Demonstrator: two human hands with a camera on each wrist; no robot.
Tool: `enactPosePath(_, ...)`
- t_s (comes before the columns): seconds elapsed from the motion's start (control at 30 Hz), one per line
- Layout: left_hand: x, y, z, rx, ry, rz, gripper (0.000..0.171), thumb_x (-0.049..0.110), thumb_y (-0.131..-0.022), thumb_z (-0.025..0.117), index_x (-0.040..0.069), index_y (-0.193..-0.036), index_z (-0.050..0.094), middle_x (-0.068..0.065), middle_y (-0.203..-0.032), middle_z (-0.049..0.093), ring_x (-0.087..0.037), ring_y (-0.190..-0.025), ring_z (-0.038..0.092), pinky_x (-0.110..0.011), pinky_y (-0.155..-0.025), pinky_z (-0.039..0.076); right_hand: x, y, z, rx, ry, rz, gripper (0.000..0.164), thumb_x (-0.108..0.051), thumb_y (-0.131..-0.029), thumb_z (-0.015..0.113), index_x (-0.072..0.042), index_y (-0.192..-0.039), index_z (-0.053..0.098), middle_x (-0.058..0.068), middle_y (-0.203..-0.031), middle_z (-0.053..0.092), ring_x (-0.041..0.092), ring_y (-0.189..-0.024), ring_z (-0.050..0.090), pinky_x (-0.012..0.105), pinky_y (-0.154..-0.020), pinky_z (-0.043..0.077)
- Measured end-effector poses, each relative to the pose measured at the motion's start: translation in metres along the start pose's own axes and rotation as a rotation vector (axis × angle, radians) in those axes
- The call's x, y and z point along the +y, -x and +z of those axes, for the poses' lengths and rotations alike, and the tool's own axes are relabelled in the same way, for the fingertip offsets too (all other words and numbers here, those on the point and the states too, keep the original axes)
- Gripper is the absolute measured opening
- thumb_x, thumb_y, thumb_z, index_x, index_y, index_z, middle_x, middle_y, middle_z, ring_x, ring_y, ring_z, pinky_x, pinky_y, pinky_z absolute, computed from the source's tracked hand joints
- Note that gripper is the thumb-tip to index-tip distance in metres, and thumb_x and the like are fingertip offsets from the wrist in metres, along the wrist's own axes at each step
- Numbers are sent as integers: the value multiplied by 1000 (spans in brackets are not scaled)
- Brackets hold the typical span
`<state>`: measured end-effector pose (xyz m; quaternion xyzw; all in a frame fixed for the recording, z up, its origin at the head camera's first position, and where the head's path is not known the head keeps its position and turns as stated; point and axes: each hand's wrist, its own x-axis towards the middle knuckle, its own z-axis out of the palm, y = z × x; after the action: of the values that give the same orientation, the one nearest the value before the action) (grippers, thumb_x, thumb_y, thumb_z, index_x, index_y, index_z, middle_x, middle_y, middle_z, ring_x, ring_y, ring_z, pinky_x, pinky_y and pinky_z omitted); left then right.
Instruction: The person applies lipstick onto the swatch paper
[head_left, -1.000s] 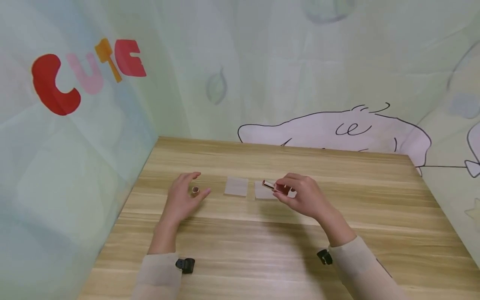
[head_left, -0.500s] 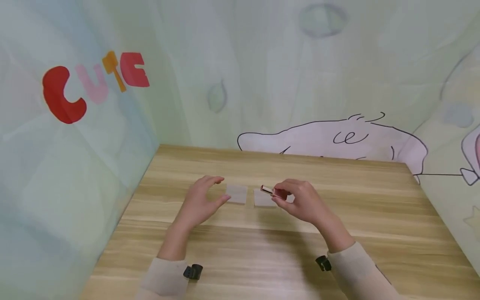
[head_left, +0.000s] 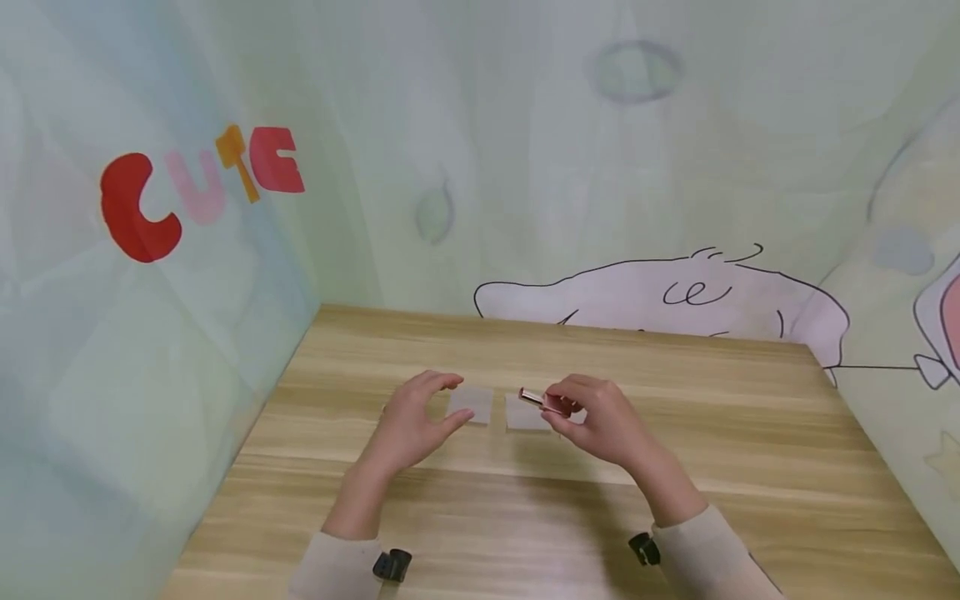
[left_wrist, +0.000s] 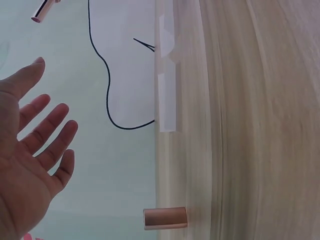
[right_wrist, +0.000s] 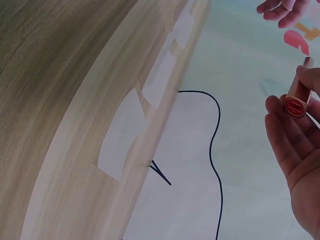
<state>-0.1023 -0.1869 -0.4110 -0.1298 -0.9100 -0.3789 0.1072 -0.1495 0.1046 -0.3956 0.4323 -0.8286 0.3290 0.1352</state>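
Note:
My right hand pinches a rose-gold lipstick between thumb and fingers, tilted above the white squares. Its reddish tip points left in the head view. The right wrist view shows the lipstick's base with a round red label. My left hand hovers with thumb and fingers spread apart, holding nothing, beside the left white square. A short rose-gold cap stands on the table in the left wrist view; in the head view the left hand almost hides it.
Flat white paper-like squares lie in a row on the wood-grain table, one of them under the lipstick. Printed cloth walls rise at the table's back and left edges. Each sleeve carries a small black device at the wrist.
My left hand has moved right, away from the cap and toward the left white square. My right hand still holds the lipstick in nearly the same place. The head view has tilted up slightly.

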Motion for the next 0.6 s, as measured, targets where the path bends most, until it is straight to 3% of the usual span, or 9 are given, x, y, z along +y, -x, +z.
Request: enactPosePath(0.6,14,-12,5,-4,-16,116,47,20,-81,88,9,-123,70,-3,-119,69,-23,-114,64,-41,-98,52,-2,-3,-2,38,29,-11,11,-8,-85,80,-10,-90,70,-5,-81,64,7,-72,58,28,-59,56)
